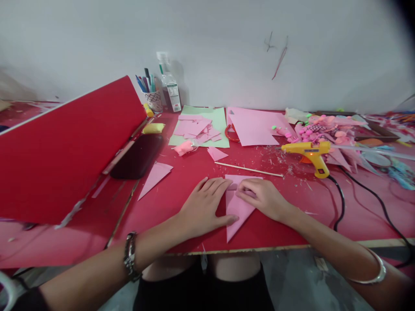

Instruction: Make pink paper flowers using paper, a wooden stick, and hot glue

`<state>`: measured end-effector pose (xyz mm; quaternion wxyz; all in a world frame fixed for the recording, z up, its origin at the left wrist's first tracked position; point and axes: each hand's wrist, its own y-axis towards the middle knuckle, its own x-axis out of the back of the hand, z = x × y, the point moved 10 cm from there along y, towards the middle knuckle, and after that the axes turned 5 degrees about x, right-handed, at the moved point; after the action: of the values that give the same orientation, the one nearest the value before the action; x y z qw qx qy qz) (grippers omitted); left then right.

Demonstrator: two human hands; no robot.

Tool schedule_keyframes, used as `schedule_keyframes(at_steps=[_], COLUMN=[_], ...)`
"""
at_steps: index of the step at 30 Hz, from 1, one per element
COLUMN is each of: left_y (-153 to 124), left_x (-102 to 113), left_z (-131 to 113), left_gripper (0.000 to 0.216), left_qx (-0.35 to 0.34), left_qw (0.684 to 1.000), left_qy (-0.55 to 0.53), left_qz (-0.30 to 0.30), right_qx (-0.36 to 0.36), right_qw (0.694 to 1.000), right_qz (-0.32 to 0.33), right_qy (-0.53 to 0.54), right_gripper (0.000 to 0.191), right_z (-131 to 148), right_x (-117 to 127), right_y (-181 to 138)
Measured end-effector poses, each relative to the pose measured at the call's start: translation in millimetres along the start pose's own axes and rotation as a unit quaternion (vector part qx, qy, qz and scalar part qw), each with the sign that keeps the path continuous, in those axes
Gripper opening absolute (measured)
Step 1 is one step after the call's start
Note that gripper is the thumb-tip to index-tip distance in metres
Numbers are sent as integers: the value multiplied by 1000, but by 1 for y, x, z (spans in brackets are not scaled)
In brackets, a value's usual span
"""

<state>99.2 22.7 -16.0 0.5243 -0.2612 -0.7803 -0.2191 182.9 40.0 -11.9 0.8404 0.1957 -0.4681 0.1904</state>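
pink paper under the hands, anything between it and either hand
Nothing visible: the left hand's fingertips and thumb lie over the paper's left side, and the right hand is at its right. The stick lies beyond its far edge, outside both hands' way.

Through my remote feed I see two bare hands, the left hand (204, 210) and the right hand (266, 196). The left wrist wears a chunky bracelet (130, 255), dark with silvery patches and knobbly along its edge; its finer pattern is too small for me to read. A slim, smooth, silver-coloured bangle (382, 273) circles the right forearm. At my lower left, a plain black sleeve (32, 301) covers part of the left arm. Black shorts (168, 289) end in curved hems across the bare legs (233, 265).
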Motion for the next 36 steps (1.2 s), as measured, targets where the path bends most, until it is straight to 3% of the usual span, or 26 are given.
schedule_keyframes(at_steps=[20,36], left_y=[-2,-15], left_x=[1,2], left_z=[-2,-3], left_gripper=[74,77], left_qx=[-3,36], left_qw=[1000,999], left_qy=[-2,5], left_qz=[-7,0], right_qx=[5,9], right_qw=[995,995], right_qz=[4,-1], right_qy=[-98,-102], right_gripper=[25,24], right_z=[4,6], right_x=[-4,-4], right_y=[4,4])
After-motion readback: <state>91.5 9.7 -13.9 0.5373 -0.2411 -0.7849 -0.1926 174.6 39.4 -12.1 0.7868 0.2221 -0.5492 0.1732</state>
